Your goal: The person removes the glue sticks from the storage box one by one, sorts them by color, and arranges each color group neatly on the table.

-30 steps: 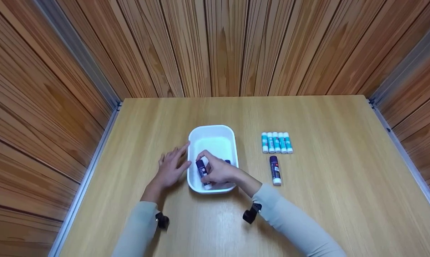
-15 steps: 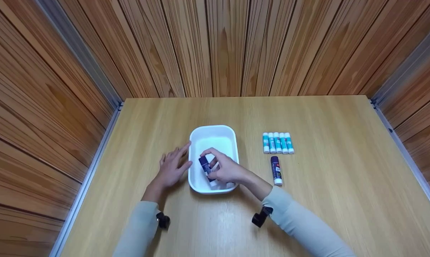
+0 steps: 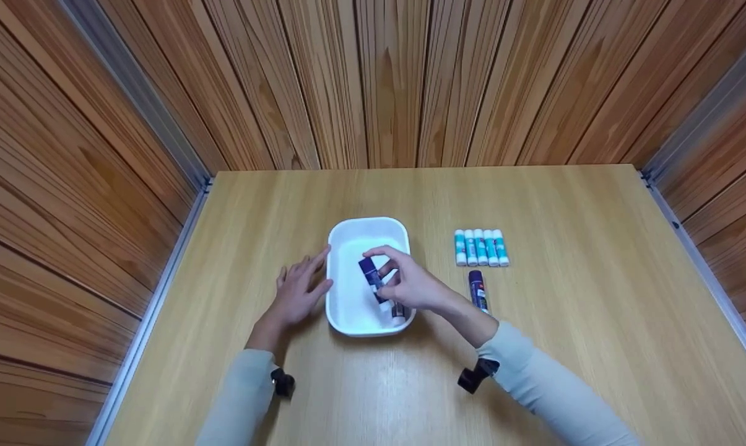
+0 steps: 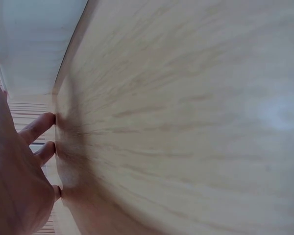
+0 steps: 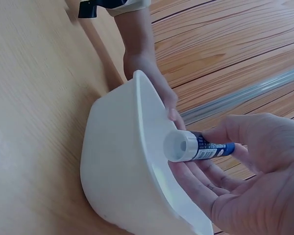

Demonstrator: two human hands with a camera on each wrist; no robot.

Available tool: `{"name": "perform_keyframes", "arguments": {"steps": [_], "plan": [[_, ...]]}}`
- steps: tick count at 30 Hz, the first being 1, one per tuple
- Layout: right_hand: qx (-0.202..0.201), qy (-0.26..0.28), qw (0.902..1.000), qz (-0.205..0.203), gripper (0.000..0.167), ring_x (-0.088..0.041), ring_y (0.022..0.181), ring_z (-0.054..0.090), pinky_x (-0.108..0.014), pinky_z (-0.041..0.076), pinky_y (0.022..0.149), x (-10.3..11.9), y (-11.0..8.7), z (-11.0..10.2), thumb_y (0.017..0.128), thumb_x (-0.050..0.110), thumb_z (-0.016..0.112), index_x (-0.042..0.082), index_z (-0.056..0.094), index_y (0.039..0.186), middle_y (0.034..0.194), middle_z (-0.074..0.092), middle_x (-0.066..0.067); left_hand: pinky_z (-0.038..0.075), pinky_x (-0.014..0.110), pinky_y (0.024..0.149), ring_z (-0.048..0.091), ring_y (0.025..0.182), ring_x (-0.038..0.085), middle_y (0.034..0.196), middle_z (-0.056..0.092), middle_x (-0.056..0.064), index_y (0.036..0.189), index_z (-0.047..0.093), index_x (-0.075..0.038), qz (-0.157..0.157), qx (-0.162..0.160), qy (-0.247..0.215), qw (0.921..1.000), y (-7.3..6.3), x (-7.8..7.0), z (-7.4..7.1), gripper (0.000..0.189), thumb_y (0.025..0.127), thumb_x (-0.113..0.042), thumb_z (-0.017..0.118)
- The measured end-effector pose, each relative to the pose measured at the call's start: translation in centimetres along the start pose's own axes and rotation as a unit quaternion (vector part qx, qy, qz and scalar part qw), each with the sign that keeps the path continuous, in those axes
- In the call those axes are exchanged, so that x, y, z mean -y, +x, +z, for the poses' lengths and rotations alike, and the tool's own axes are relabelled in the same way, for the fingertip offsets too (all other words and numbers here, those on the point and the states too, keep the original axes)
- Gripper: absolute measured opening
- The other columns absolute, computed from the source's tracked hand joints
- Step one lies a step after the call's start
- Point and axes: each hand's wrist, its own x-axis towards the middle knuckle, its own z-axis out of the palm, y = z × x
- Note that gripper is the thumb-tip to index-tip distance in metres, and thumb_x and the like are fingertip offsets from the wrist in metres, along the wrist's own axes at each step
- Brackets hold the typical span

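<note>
My right hand (image 3: pixel 413 282) pinches a dark blue glue stick (image 3: pixel 373 279) between thumb and fingers, tilted over the white plastic bin (image 3: pixel 342 248). In the right wrist view the same glue stick (image 5: pixel 206 148) shows its white base toward the camera, close above the bin's rim (image 5: pixel 152 147). A second glue stick (image 3: pixel 399 313) lies inside the bin at its near right corner, partly hidden under my right hand. My left hand (image 3: pixel 297 291) has its fingers spread, index finger and thumb touching the bin's left rim. Its other fingertips (image 4: pixel 48 120) rest on the table in the left wrist view.
Right of the bin, several small teal-and-white glue sticks (image 3: pixel 481 248) lie side by side on the wooden table (image 3: pixel 273 198). Just in front of them lies another dark blue glue stick (image 3: pixel 478 290), its lower end behind my right forearm. Wood-panelled walls (image 3: pixel 391 87) enclose the table.
My right hand has lifted the dark blue glue stick up and to the right from the bin's floor, uncovering part of the other one there. The left hand has stayed put.
</note>
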Motion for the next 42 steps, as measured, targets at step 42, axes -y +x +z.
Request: {"name": "perform_keyframes", "arguments": {"steps": [42], "plan": [[-0.079, -0.089, 0.9926, 0.024, 0.071, -0.026, 0.102, 0.07, -0.027, 0.061, 0.079, -6.5, -8.1, -11.1, 0.104, -0.006, 0.067, 0.01, 0.043, 0.169, 0.136, 0.056, -0.029, -0.011, 0.075, 0.139, 0.012, 0.179, 0.044, 0.187, 0.035, -0.003, 0.177, 0.018, -0.055, -0.004, -0.004, 0.0, 1.0, -0.2, 0.1, 0.2, 0.072, 0.115, -0.058, 0.053]]}}
